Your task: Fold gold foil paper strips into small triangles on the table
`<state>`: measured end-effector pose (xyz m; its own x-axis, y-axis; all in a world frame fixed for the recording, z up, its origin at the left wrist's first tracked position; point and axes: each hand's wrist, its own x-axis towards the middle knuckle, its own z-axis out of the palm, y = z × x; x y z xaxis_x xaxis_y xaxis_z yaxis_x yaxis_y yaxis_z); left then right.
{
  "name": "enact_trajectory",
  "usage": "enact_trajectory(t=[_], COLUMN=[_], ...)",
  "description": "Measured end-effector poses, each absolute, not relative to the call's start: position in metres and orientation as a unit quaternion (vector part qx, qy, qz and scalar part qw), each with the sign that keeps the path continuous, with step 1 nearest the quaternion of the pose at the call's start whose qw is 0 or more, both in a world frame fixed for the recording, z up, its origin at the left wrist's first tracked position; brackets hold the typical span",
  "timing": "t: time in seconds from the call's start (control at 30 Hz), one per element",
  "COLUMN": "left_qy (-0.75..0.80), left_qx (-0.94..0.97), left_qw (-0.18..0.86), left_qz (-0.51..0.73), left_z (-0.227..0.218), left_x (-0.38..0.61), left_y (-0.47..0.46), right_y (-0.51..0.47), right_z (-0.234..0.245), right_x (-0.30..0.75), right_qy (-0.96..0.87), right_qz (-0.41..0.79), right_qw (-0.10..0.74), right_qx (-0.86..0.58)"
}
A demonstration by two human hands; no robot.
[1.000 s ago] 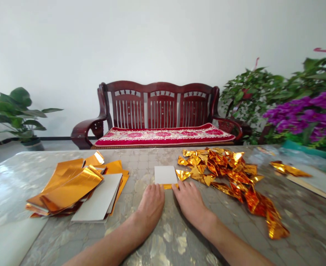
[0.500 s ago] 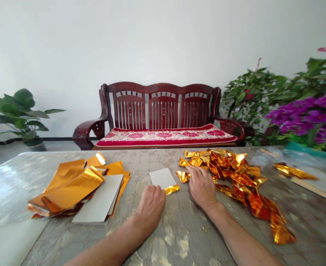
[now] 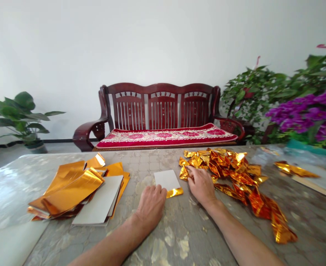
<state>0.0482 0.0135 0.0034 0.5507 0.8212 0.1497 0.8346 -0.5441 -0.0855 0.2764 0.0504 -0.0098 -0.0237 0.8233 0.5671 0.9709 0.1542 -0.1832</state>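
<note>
Patterned tabletop [image 3: 163, 251] shows between the forearms in the foreground. The left hand [image 3: 152, 201] rests on it with knuckles up and fingers curled close together, covering the near left corner of a white-backed foil sheet [image 3: 166, 179]. Whether those fingers pinch the paper or only press it cannot be told.

The sheet lies flat, white side up, in front of the left hand and between the two hands. A gold band [image 3: 175, 193] runs along its near edge, long axis mostly left to right, its right end angled slightly away from the person. The side edges lean leftward toward the far end. The sheet's own long axis is unclear, with that corner hidden.

The right hand [image 3: 203, 184] is palm down beyond the band's right end, thumb and forefinger slightly apart at a folded gold foil piece [image 3: 183, 173]; a grip on it cannot be made out.

To the right, a heap of crumpled-looking foil folds [image 3: 226, 164] crowds the right hand, trailing nearward. To the left, a loose stack of foil sheets [image 3: 68, 184] fans out, with a strip of tabletop between it and the left hand. More tabletop lies beyond the white-backed sheet, up to the table's far edge. Past that stands a dark red wooden settee [image 3: 163, 105] with a floral runner [image 3: 165, 136].
</note>
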Motion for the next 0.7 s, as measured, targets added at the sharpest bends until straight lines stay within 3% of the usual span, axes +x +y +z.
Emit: enact_trajectory(t=[0.27, 0.4, 0.53, 0.7], left_qy=[-0.475, -0.479, -0.487, -0.499], left_qx=[-0.873, -0.872, -0.867, -0.861], left_qw=[0.093, 0.093, 0.093, 0.080], left_qz=[-0.056, -0.046, -0.051, -0.054], left_z=[0.005, 0.004, 0.001, 0.003], left_x=[0.048, 0.049, 0.050, 0.051], left_y=[0.014, 0.017, 0.020, 0.020], right_y=[0.052, 0.042, 0.031, 0.023], right_z=[0.003, 0.004, -0.001, -0.004], right_x=[0.310, 0.299, 0.272, 0.251], right_qy=[-0.568, -0.647, -0.768, -0.748], right_qz=[-0.211, -0.200, -0.039, -0.039], right_qw=[0.394, 0.391, 0.323, 0.232], right_qx=[-0.691, -0.623, -0.552, -0.621])
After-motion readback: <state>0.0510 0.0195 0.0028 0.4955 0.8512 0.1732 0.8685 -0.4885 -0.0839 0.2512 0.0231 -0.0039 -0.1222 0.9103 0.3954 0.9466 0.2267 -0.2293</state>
